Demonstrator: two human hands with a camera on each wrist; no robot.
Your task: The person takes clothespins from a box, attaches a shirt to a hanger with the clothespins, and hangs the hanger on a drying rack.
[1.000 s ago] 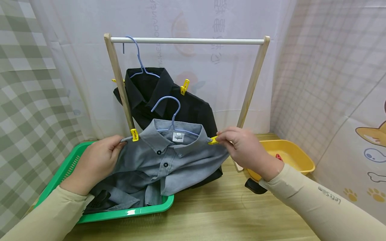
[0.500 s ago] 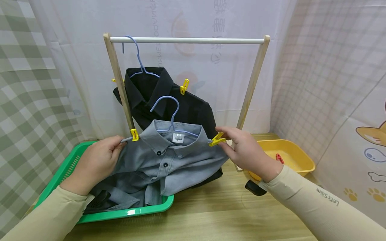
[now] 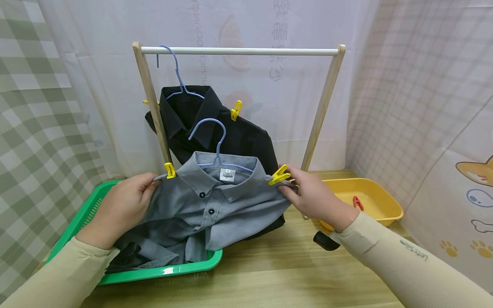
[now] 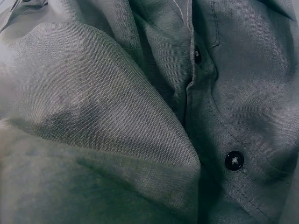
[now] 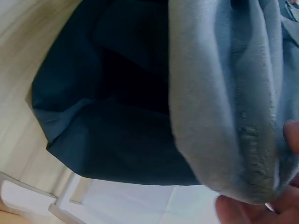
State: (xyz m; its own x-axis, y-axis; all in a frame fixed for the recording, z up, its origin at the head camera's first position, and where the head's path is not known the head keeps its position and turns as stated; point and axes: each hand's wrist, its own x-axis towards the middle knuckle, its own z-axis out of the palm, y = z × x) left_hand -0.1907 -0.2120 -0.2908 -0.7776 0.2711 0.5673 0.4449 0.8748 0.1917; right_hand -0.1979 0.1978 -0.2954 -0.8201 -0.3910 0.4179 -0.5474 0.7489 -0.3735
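Note:
A grey button-up shirt (image 3: 235, 205) sits on a blue hanger (image 3: 219, 141), its lower part in the green basket (image 3: 161, 276). My left hand (image 3: 119, 209) pinches the shirt's shoulder on the left, beside a yellow clip (image 3: 170, 170). On the other shoulder my right hand (image 3: 317, 194) pinches the cloth, just past a second yellow clip (image 3: 279, 174) that is fixed there. The right wrist view shows fingertips (image 5: 231, 210) under the grey sleeve (image 5: 210, 107). Only grey cloth and buttons fill the left wrist view; the left hand's fingers cannot be made out there.
Behind stands a wooden rack with a white rail (image 3: 239, 51). A black shirt (image 3: 246, 137) on a blue hanger hangs at its left end, with yellow clips on the shoulders. A yellow bin (image 3: 379, 201) holding a red clip (image 3: 358, 202) stands at the right.
My right hand has let go of the yellow clip, which stays on the shoulder, and now pinches the cloth beside it. The hanger hook has leaned slightly left. My left hand keeps its place.

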